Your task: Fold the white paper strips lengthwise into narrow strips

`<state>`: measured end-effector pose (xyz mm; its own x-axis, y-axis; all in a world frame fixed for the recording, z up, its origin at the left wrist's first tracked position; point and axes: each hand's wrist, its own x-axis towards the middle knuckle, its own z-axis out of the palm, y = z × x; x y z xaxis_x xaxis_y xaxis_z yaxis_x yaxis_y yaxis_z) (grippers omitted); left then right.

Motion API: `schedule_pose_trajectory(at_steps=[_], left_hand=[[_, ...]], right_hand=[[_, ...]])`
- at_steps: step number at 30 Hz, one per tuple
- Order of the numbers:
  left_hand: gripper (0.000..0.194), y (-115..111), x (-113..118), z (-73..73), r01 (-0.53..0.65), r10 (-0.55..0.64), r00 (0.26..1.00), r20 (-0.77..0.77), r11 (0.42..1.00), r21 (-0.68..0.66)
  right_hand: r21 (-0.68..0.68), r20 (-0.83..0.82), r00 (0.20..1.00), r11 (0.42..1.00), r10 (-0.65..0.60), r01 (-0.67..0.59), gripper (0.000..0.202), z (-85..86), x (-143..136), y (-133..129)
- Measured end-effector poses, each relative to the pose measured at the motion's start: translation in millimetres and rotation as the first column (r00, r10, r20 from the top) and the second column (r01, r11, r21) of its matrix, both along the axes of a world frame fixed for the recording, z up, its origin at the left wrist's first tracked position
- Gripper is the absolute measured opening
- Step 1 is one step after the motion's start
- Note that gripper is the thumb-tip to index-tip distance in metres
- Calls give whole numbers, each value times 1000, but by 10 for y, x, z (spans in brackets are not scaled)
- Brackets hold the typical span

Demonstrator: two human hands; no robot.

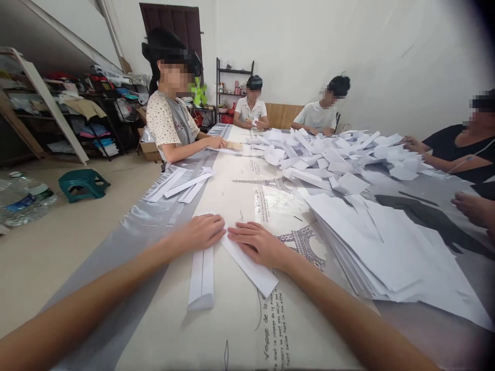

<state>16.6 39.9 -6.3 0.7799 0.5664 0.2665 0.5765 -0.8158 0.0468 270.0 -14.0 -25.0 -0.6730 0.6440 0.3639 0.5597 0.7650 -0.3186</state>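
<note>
Folded paper strip (201, 281) beneath left hand (201, 232), right hand (257, 242) flat on folded sheet (249, 265), neither grip closed

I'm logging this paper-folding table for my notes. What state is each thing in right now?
left hand: flat, pressing the folded paper
right hand: flat, pressing the folded paper
folded paper: creased into a V of two strips
sheet stack: flat, unfolded, fanned
folded pile: heaped loosely
water bottle: lying on its side

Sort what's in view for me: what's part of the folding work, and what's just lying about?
In use: folded paper under left hand and right hand; stack of flat sheets; heap of folded pieces.
Lying about: water bottle; green stool; shelves.
</note>
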Motion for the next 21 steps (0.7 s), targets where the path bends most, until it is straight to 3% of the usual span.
schedule_pose_trajectory(at_steps=[3, 8, 15, 21], left_hand=[[38, -134, 129, 1, -48, 53, 991, -120, 998, 41], [37, -214, 102, -100, -62, 61, 998, 32, 997, 34], [39, -146, 32, -177, -32, 31, 999, 27, 998, 62], [36, -160, 18, -183, 22, -21, 1000, -7, 996, 83]], right_hand=[[18, -5, 1000, 1000, -2, 2, 39, 10, -10, -18], [-15, -23, 999, 999, 33, -34, 33, 92, 66, -67], [-207, 29, 998, 977, 64, -57, 29, 370, 304, -279], [-319, -10, 999, 947, 45, -45, 27, 349, 387, -293]])
